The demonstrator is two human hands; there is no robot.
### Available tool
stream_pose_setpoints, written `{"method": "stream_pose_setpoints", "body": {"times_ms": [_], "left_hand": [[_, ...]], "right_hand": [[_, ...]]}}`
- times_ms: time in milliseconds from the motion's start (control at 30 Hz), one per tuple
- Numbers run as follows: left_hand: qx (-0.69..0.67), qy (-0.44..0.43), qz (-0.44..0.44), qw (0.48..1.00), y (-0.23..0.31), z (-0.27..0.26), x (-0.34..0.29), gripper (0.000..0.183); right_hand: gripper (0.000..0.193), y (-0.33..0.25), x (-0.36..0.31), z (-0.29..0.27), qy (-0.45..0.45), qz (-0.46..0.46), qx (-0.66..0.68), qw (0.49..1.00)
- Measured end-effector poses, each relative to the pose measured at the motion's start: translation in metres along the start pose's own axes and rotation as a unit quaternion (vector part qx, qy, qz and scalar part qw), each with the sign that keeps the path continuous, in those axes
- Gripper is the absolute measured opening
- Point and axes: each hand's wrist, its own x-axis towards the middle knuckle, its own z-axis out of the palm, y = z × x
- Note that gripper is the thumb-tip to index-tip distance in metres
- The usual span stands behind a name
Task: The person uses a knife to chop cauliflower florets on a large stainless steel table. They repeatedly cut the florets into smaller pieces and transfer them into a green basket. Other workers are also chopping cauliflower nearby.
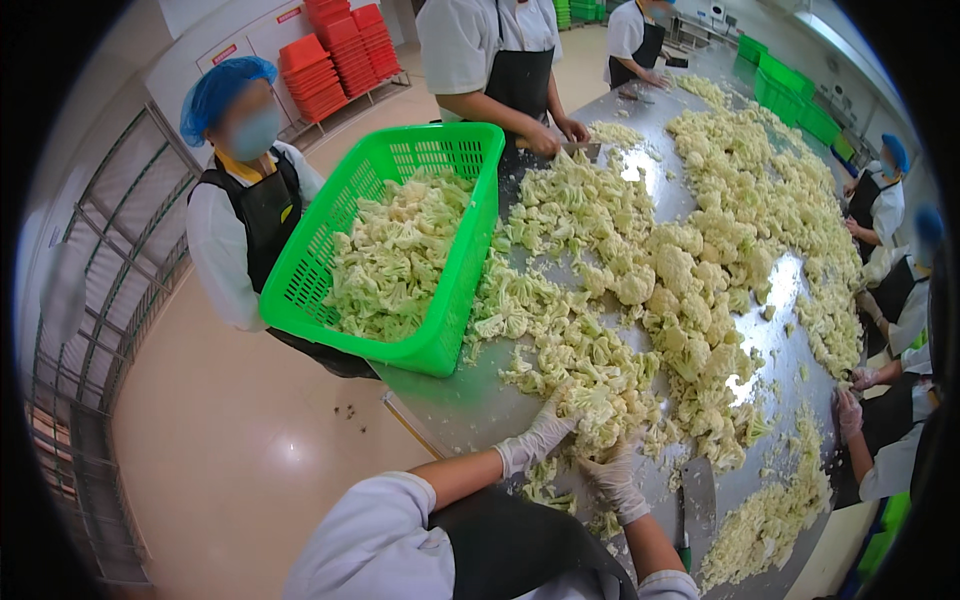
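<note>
My left hand (540, 440), in a pale thin glove, reaches into the near edge of a heap of cut cauliflower (600, 408). Its fingertips are partly hidden among the florets. My right hand (618, 478), gloved as well, presses against the same clump from the right, so the florets are gathered between both hands. Beside my right hand, a broad-bladed knife (698, 498) with a green handle lies on the metal table (478, 405). A few loose cauliflower pieces (545, 487) rest under and between my wrists.
A green slotted basket (447, 345) of cauliflower pieces stands at the table's left edge, a person (262, 190) beside it. Larger cauliflower heads (675, 268) cover the middle. Another worker's hands (545, 138) hold a knife beyond the basket. Several workers line the right side; crumbs (770, 515) lie near right.
</note>
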Motion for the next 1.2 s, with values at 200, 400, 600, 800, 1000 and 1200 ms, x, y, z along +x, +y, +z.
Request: {"method": "stream_pose_setpoints", "body": {"times_ms": [200, 400, 600, 800, 1000, 1200], "left_hand": [[-0.201, -0.104, 0.015, 0.974, 0.086, 0.001, -0.013, 0.047], [-0.203, 0.096, 0.166, 0.96, 0.198, -0.08, -0.034, 0.05], [0.293, 0.367, 0.226, 0.853, 0.288, -0.188, -0.042, 0.053], [0.438, 0.347, 0.359, 0.747, 0.223, -0.152, -0.09, 0.053], [0.571, -0.021, 0.016, 0.82, 0.104, -0.059, -0.029, 0.105], [0.596, -0.042, -0.027, 0.801, 0.063, -0.036, 0.064, 0.109]], "right_hand": [[0.071, -0.043, 0.011, 0.052, 0.045, -0.061, 0.066, 0.995], [0.077, -0.153, 0.09, 0.133, -0.081, -0.388, -0.382, 0.835], [0.09, -0.187, 0.16, 0.191, -0.228, -0.249, -0.306, 0.89], [0.111, -0.137, 0.14, 0.021, -0.166, -0.114, -0.537, 0.82], [0.115, -0.069, 0.113, -0.07, -0.161, 0.0, -0.729, 0.665], [0.111, -0.055, 0.162, -0.034, -0.307, -0.042, -0.755, 0.578]]}}
